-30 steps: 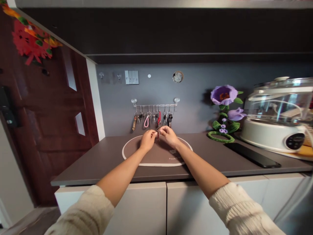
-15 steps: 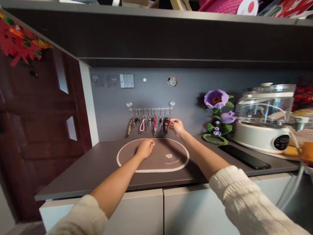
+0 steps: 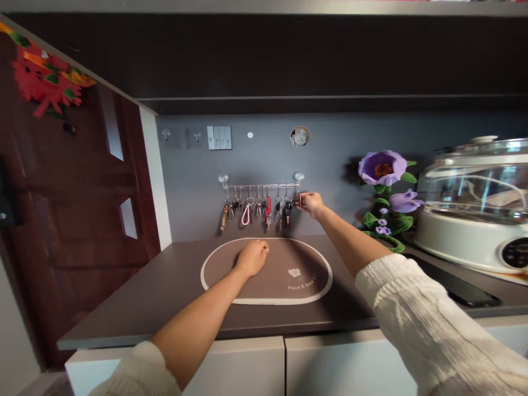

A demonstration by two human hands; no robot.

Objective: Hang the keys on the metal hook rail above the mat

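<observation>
If loosened without support from rack (image 3: 262, 186) just above, liable to drop tag (image 3: 300, 199) clamped in fingers of right hand (image 3: 312, 204), with left hand (image 3: 252, 257) curled over mat (image 3: 274, 280) below, grip not determinable.

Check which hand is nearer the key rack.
Right. The right hand is at the right end of the key rack, its fingers just below the bar. The left hand is lower and farther out front, over the oval mat.
</observation>
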